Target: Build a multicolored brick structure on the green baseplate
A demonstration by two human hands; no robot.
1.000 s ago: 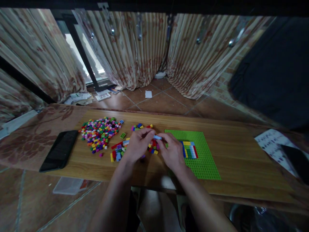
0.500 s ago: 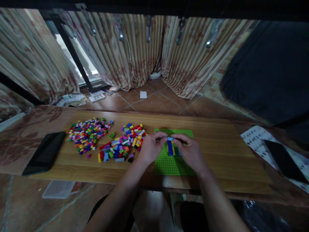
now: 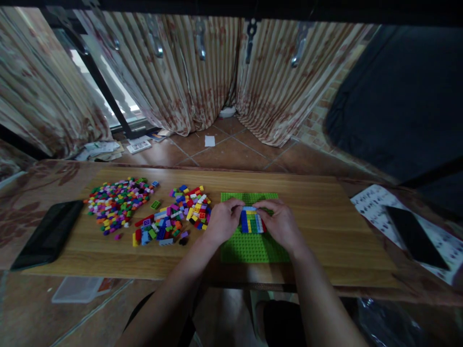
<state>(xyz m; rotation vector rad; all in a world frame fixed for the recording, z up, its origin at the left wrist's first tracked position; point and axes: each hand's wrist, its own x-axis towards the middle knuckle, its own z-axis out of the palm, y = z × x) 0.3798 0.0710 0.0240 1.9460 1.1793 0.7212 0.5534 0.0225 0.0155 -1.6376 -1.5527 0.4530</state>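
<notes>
Left hand (image 3: 224, 220) and right hand (image 3: 281, 222) are now working over the green baseplate (image 3: 237, 249), having shifted right from the loose bricks (image 3: 169, 224). Each grip is pinching one end of a light-blue brick (image 3: 248, 208), bringing it to the brick patch's (image 3: 254, 223) far edge; can't tell if seated. Left near, a clear plastic tray (image 3: 72, 290) is lying on the floor (image 3: 31, 311), contents unclear.

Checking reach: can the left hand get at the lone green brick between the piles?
Probably yes: nothing covers the green brick, though the left hand is busy at the brick panel and the larger-brick pile lies between.
</notes>
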